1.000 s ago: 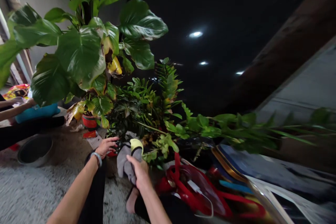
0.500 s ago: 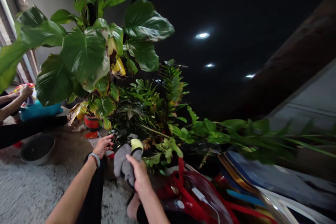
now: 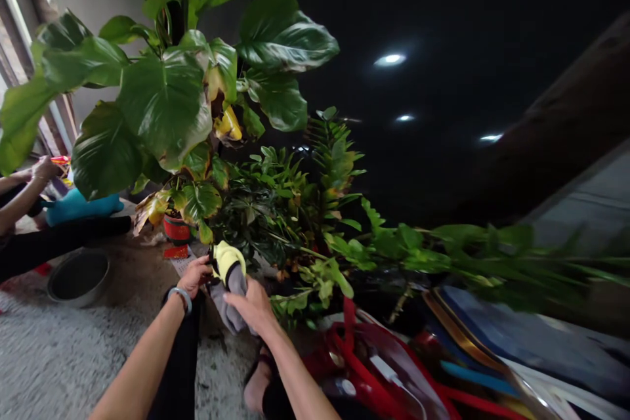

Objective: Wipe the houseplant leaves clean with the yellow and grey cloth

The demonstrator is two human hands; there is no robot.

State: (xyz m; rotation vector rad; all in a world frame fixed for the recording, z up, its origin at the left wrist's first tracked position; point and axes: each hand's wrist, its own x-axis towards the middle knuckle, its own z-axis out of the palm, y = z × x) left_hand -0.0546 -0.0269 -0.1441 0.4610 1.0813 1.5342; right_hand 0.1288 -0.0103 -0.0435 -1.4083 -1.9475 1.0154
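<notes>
A soft grey and yellow-green cloth item (image 3: 230, 282) is bunched up between my hands, low in the centre-left of the view. My right hand (image 3: 253, 305) is wrapped round its grey part from the right, thumb on top. My left hand (image 3: 195, 275), with a pale bangle on the wrist, pinches at the left edge of the yellow-green part; its fingertips are partly hidden there. Beyond the hands, a red pot (image 3: 176, 230) holds a leafy plant, with a red and white card (image 3: 177, 253) on the ground before it.
A grey basin (image 3: 79, 279) stands on the ground at left. Another person's hands (image 3: 45, 169) are at the far left, near a blue item (image 3: 83, 205). Plants (image 3: 275, 197) spread across the middle. A red bag (image 3: 364, 367) lies at lower right, beside stacked boards (image 3: 492, 328).
The cloth item has turned and moved left, with its yellow-green part now by my left hand. My left hand has closed on its edge. My right hand has shifted slightly left and up.
</notes>
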